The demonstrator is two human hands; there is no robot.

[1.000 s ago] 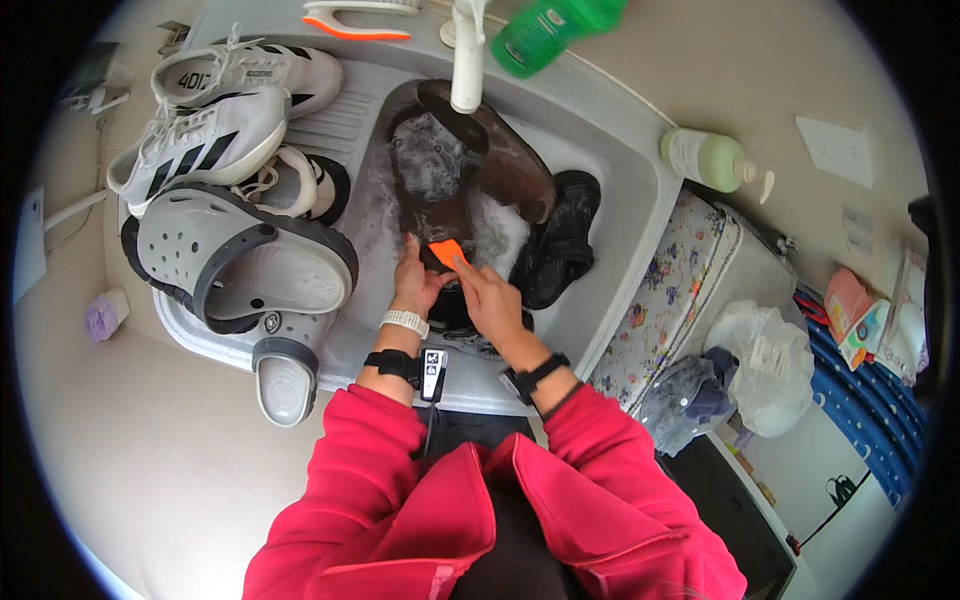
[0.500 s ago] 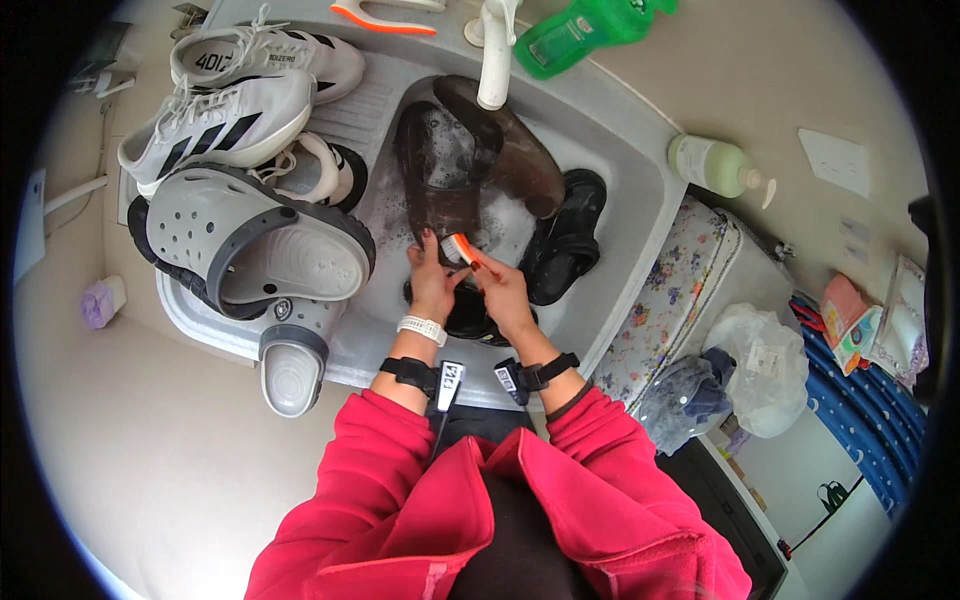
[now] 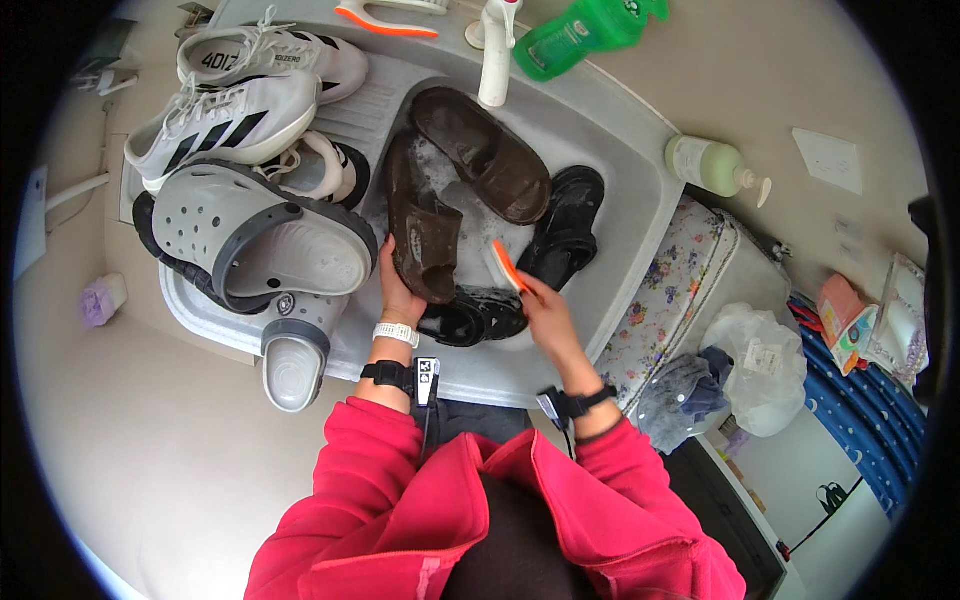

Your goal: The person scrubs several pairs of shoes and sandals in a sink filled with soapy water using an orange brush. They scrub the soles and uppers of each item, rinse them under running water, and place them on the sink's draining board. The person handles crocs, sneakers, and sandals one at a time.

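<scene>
1. The worn brown leather slip-on sandal [image 3: 422, 232] stands on its side in the soapy grey sink basin [image 3: 640, 215], its long axis running from the person toward the tap, the strap end nearer the person and the other end pointing away.
2. The left hand [image 3: 396, 290] is clamped on the near end of this sandal, fingers wrapped round its left edge.
3. The right hand [image 3: 545, 312] is closed on the orange-and-white scrubbing brush [image 3: 505, 268], which is tilted with its head up and to the left, just beside the sandal's right edge; whether the bristles touch the leather cannot be told.
4. A second brown leather sandal [image 3: 483, 153] lies slanted in the basin behind the first, under the white tap [image 3: 497, 50].
5. A black glossy shoe [image 3: 567, 222] lies to the right of the brush, and another black shoe [image 3: 470, 315] lies between the 2 hands, close under the held sandal.
6. To the left, on the draining side, are a grey perforated clog [image 3: 262, 240] over a second clog [image 3: 292, 345], and 2 white sneakers with black stripes [image 3: 235, 115].
7. A green dish-soap bottle [image 3: 580, 35] and a pale green pump bottle [image 3: 708, 165] stand on the desk behind and to the right of the sink.
</scene>
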